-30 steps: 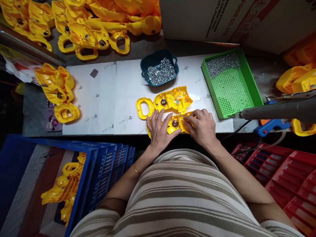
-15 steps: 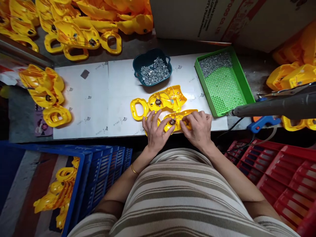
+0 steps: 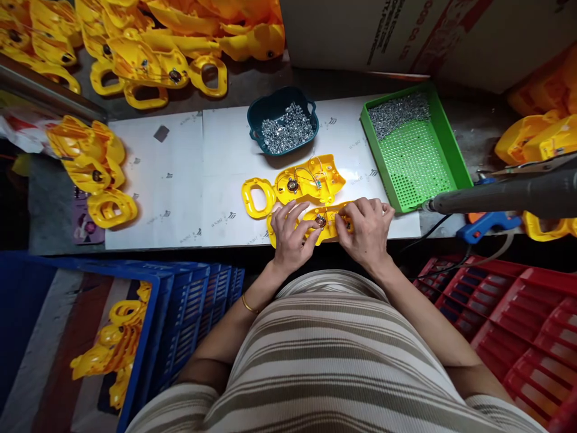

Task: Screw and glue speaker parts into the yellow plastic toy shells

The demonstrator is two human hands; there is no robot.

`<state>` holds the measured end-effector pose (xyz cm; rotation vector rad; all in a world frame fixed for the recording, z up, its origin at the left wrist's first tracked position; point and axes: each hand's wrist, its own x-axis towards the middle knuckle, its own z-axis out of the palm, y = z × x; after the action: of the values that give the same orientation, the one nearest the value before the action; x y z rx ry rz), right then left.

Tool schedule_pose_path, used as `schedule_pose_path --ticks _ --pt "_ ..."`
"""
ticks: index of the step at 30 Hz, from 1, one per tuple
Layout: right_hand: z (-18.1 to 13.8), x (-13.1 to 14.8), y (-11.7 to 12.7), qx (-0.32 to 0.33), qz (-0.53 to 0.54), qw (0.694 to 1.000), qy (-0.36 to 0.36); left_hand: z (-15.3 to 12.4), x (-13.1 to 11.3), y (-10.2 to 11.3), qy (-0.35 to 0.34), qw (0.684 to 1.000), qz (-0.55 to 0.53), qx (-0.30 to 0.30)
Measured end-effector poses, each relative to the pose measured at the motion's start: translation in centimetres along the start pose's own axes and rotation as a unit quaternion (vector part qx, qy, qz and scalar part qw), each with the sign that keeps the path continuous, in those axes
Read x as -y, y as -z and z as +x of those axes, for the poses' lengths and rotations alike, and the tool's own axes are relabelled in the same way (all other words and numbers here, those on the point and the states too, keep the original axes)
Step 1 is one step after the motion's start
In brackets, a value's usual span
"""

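Close to the table's front edge lies a yellow plastic toy shell half [image 3: 331, 216] with its hollow side up and a round metal part inside. My left hand [image 3: 292, 239] grips its handle end, thumb near the round part. At its other end, my right hand [image 3: 366, 233] has thumb and fingers bent together inside the shell; what they pinch is too small to make out. Just behind lies a second yellow shell half [image 3: 311, 180] with a loop handle, thin wires and a small circuit board. Neither hand touches that one.
A dark teal basket [image 3: 255, 129] of small metal parts stands behind the shells. To its right is a green tray [image 3: 451, 141] with screws. Yellow shells [image 3: 90, 159] are stacked left. A blue glue gun [image 3: 487, 227] and metal bar [image 3: 496, 192] are at right. Crates [image 3: 180, 300] stand below.
The whole view has shifted slightly to the right. Both hands stay on the near shell, with only small finger movements.
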<state>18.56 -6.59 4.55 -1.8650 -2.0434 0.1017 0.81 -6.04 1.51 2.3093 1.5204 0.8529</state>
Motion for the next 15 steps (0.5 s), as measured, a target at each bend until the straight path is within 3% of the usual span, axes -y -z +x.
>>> schedule_pose_path --ticks 5,12,15 --pt "-0.29 -0.06 -0.27 -0.004 0.012 1.000 0.024 0.59 -0.66 0.04 0.031 0.999 -0.014 0.007" --pt "0.55 0.15 0.06 0.017 0.030 0.999 0.033 0.59 -0.53 0.07 -0.013 1.000 -0.020 0.007" --pt "0.54 0.02 0.22 0.017 0.043 0.998 0.036 0.56 -0.84 -0.09 0.017 1.000 -0.003 0.012"
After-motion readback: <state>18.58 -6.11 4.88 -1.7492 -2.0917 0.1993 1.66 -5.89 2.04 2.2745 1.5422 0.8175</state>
